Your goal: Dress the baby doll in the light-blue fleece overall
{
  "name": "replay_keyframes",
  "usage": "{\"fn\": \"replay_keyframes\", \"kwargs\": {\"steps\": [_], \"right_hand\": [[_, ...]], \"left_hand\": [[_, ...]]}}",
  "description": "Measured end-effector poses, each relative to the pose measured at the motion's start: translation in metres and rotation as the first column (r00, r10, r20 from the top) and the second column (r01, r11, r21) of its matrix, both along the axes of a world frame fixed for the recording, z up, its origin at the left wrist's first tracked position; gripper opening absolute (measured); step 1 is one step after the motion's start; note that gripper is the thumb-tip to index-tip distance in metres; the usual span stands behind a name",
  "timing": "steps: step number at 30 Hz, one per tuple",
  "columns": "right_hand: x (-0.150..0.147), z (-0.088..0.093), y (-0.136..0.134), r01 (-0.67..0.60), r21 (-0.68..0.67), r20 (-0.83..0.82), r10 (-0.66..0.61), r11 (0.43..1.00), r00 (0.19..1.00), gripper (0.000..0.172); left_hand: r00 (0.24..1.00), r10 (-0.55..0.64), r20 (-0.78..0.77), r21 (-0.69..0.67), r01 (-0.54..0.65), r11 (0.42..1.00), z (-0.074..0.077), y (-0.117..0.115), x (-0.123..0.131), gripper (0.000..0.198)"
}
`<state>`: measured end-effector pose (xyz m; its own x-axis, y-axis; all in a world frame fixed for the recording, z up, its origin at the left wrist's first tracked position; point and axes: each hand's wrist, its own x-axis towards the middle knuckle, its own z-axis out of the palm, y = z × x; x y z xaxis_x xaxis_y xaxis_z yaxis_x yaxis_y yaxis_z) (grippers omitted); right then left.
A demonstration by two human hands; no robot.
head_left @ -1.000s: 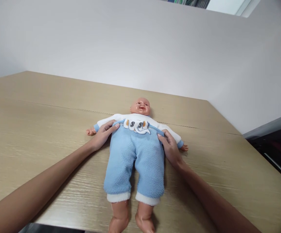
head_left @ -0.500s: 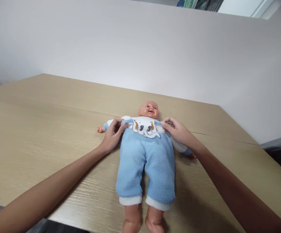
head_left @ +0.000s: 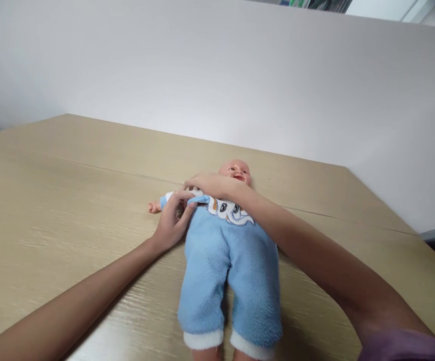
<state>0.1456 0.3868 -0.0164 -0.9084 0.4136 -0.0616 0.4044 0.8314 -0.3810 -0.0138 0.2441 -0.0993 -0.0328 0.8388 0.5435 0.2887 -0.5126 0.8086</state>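
Note:
A baby doll (head_left: 236, 171) lies on its back on the wooden table (head_left: 70, 170), head away from me. It wears fluffy light blue overalls (head_left: 227, 265) with an elephant patch on the bib over a white top. My left hand (head_left: 172, 220) pinches the blue strap (head_left: 198, 199) at the doll's shoulder on the left side. My right hand (head_left: 212, 184) reaches across the doll's chest to the same shoulder, fingers curled down on the fabric beside the strap. The doll's far arm is hidden under my right forearm.
A white wall (head_left: 217, 75) runs behind the table. The table's right edge (head_left: 390, 210) drops off to a dark floor area at the far right. A seam line crosses the tabletop behind the doll.
My right hand left the strap on the right side and crossed over the chest to the left shoulder. My left hand stays on the left strap.

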Motion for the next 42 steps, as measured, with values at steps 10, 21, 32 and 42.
{"fn": "replay_keyframes", "kwargs": {"steps": [10, 21, 32, 42], "right_hand": [[0.023, 0.007, -0.032, 0.25, 0.128, -0.312, -0.201, 0.96, 0.929, 0.03], [0.041, -0.003, -0.04, 0.262, 0.043, -0.398, -0.224, 0.964, 0.89, 0.042], [0.048, 0.022, -0.089, 0.449, -0.188, -0.197, -0.481, 0.874, 0.854, 0.048], [0.058, -0.014, -0.107, 0.605, -0.164, -0.446, -0.605, 0.779, 0.659, 0.025]], "left_hand": [[0.986, -0.018, -0.166, 0.229, 0.056, 0.972, 0.006, -0.007, 0.0, 0.006], [0.998, 0.011, -0.057, 0.521, 0.02, 0.853, -0.01, -0.011, 0.002, 0.017], [0.824, 0.073, 0.562, -0.317, 0.133, 0.939, 0.001, -0.008, 0.016, 0.034], [0.618, 0.159, 0.77, -0.476, 0.391, 0.788, 0.005, 0.019, 0.015, 0.044]]}}
